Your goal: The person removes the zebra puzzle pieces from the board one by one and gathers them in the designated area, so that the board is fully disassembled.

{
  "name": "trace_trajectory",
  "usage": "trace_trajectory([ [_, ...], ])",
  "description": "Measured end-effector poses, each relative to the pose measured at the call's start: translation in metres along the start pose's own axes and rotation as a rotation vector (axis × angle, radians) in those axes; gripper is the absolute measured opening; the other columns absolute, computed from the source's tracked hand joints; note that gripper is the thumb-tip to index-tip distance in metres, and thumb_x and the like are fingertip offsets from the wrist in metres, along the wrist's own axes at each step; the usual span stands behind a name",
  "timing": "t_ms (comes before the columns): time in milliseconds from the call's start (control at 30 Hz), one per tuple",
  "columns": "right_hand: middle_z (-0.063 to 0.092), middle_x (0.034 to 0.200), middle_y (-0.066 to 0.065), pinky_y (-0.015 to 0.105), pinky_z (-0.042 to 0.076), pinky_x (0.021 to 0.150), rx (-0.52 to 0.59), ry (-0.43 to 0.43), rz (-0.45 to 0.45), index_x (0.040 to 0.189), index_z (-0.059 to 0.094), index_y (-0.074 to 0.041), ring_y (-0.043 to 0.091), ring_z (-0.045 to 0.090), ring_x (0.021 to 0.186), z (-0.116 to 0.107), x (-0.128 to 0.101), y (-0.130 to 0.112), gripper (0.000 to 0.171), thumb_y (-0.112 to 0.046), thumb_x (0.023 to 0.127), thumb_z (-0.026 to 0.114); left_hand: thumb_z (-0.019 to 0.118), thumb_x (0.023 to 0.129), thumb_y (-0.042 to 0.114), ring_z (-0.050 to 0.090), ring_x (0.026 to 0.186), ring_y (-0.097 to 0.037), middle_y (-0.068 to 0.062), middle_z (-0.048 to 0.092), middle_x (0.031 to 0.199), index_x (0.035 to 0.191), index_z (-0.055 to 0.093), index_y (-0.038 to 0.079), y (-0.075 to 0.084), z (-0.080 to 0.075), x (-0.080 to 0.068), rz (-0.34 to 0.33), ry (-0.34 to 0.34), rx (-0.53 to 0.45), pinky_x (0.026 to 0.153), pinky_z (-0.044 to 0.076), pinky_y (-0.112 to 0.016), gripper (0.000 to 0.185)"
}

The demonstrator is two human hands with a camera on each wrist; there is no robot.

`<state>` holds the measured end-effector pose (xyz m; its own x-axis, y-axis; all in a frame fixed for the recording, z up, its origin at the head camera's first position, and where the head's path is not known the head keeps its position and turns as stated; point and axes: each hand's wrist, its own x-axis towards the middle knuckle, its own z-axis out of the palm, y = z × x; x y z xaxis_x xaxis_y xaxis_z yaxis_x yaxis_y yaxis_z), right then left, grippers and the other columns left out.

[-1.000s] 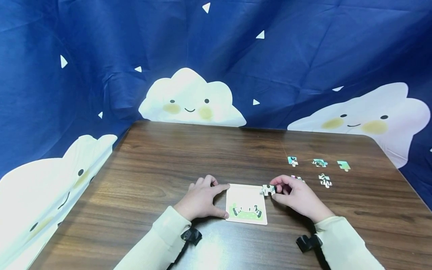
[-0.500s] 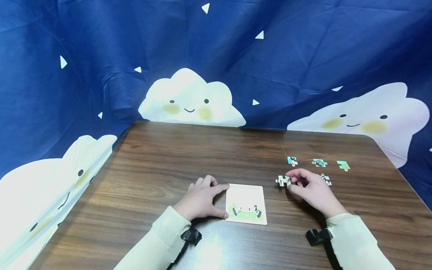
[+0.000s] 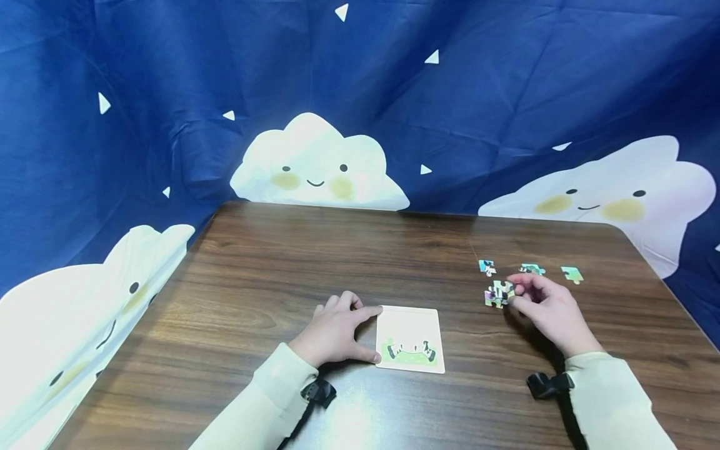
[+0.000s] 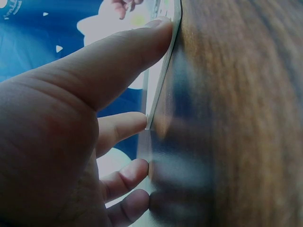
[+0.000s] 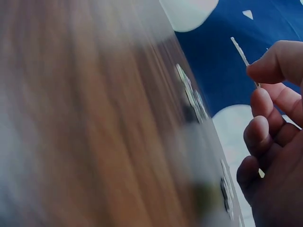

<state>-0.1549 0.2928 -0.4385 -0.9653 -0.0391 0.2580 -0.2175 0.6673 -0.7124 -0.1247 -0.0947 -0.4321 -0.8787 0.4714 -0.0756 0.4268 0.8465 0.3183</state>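
My left hand [image 3: 335, 331] rests at the left side of a square pale puzzle board [image 3: 407, 328], which has grass and striped legs printed along its near part. The left thumb [image 4: 128, 52] touches the board's edge, and the index fingertip is at its far left corner. My right hand [image 3: 554, 311] pinches a striped jigsaw piece [image 3: 502, 291] between thumb and fingers, raised above the table. In the right wrist view this piece [image 5: 240, 51] appears edge-on. Behind it in the head view, a pinkish piece [image 3: 489, 299] is partly hidden.
Several other jigsaw pieces lie at the back right: a blue one [image 3: 487, 267], a blue-green one [image 3: 532, 269] and a green one [image 3: 572, 274]. Blue cloth with white clouds [image 3: 320, 165] hangs behind the brown wooden table [image 3: 315, 250].
My right hand has carried the striped piece from the board's upper right corner away to the right, over towards the loose pieces. The left hand and board have stayed put.
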Motion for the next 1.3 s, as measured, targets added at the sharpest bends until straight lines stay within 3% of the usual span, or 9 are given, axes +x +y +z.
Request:
trace_trajectory([
  [400, 0.055, 0.087, 0.001, 0.022, 0.044, 0.052, 0.018, 0.045, 0.137, 0.112, 0.061, -0.006, 0.007, 0.049, 0.071, -0.02, 0.0, 0.024, 0.029, -0.015, 0.085, 0.063, 0.069, 0.061, 0.068, 0.034, 0.093, -0.015, 0.006, 0.039, 0.114, 0.137, 0.044, 0.04, -0.002, 0.001, 0.001, 0.002, 0.001, -0.002, 0.072, 0.027, -0.034, 0.084],
  [667, 0.055, 0.086, -0.004, 0.019, 0.042, 0.055, 0.002, 0.093, 0.15, 0.113, 0.061, -0.004, 0.004, 0.048, 0.073, -0.032, -0.001, 0.036, 0.03, -0.017, 0.086, 0.063, 0.069, 0.062, 0.068, 0.034, 0.093, -0.015, 0.006, 0.038, 0.115, 0.137, 0.043, 0.04, -0.002, 0.001, 0.001, -0.001, -0.003, -0.004, 0.072, 0.028, -0.034, 0.084],
  [1300, 0.052, 0.085, -0.012, 0.021, 0.046, 0.053, -0.052, 0.058, 0.22, 0.117, 0.055, 0.0, -0.001, 0.049, 0.068, -0.068, -0.012, 0.066, 0.035, -0.019, 0.088, 0.06, 0.069, 0.063, 0.068, 0.035, 0.093, -0.015, 0.006, 0.039, 0.114, 0.137, 0.044, 0.039, -0.001, 0.001, 0.0, 0.011, 0.002, -0.006, 0.072, 0.028, -0.034, 0.084],
])
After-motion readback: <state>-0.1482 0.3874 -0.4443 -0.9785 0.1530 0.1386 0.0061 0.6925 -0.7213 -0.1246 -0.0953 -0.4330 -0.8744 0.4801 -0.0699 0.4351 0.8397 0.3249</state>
